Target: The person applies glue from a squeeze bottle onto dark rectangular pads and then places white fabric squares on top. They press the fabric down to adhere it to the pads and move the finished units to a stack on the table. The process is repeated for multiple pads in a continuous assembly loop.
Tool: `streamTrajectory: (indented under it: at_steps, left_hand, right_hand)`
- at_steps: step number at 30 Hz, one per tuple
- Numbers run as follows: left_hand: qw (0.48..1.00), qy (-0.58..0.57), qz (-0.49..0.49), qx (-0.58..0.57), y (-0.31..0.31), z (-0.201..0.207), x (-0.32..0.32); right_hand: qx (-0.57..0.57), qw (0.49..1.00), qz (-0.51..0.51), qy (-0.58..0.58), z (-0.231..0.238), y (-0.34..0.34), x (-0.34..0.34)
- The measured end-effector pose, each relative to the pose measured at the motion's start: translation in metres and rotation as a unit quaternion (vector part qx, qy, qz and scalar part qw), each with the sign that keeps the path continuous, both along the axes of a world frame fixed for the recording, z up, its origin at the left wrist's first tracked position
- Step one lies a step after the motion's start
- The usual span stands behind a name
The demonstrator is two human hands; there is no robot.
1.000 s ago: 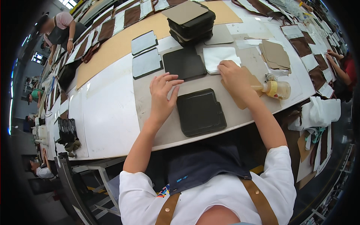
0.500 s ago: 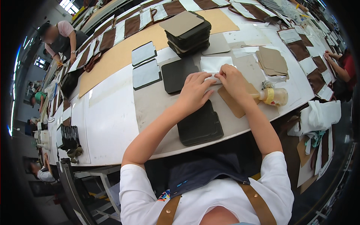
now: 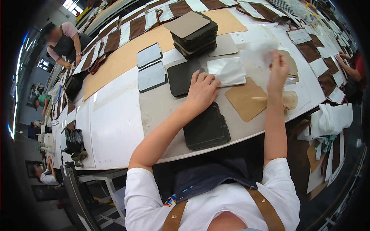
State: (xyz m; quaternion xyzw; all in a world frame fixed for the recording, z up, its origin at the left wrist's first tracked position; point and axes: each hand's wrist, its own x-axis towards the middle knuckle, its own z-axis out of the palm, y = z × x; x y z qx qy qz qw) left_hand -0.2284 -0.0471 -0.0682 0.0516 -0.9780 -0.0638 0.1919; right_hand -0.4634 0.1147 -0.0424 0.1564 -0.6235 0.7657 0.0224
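Observation:
My left hand [image 3: 201, 89] lies with fingers spread at the edge of a dark flat panel [image 3: 179, 79], its fingertips by a white sheet [image 3: 227, 72]. Raised on the right, my right hand [image 3: 278, 71] pinches a thin white sheet [image 3: 259, 50], smeared by motion. Below the lying sheet is a tan notched panel [image 3: 246, 100]. A bottle of pale yellow stuff [image 3: 290, 100] lies beside it, partly behind my right forearm. Closer to me is a black notched panel [image 3: 206, 127].
A tall stack of dark panels [image 3: 196, 38] stands at the back. Two pale-faced panels [image 3: 152, 75] lie left. Grey-brown panels [image 3: 291, 63] are piled beyond my right hand. Brown and white bag pieces [image 3: 308, 48] line the table's far side, where other people work.
My right hand has left my left hand, moving right and lifting a white sheet away. Another white sheet shows where both hands were. My left hand has barely moved.

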Motion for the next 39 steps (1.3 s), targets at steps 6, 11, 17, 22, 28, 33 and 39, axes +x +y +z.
streamTrajectory:
  at_steps: [6,11,17,22,28,33,39]
  left_hand:
    - [1.000,0.019,-0.005,0.017,-0.001,0.006,-0.003]
    - [0.999,0.018,-0.030,-0.032,0.005,0.005,-0.008]
    - [0.995,-0.086,-0.002,0.052,0.002,0.015,-0.016]
    - [0.919,0.003,-0.073,0.388,0.017,0.035,-0.002]
    - [0.551,0.027,-0.060,0.832,0.036,0.082,0.063]
    - [0.633,0.087,0.055,0.767,0.038,0.075,0.089]
    - [0.659,0.107,0.043,0.743,0.048,0.080,0.105]
  right_hand:
    - [0.018,0.963,-0.086,0.256,0.042,0.020,0.045]
    - [0.033,0.982,-0.020,0.187,0.050,0.016,0.037]
    - [-0.202,0.965,-0.117,0.121,0.081,0.048,0.005]
    - [0.064,0.935,-0.050,0.344,0.075,0.042,0.092]
    - [0.135,0.763,0.184,0.605,0.043,0.013,0.164]
    - [0.111,0.768,0.258,0.576,0.032,0.027,0.185]
    - [0.028,0.951,0.268,0.151,0.016,0.035,0.174]
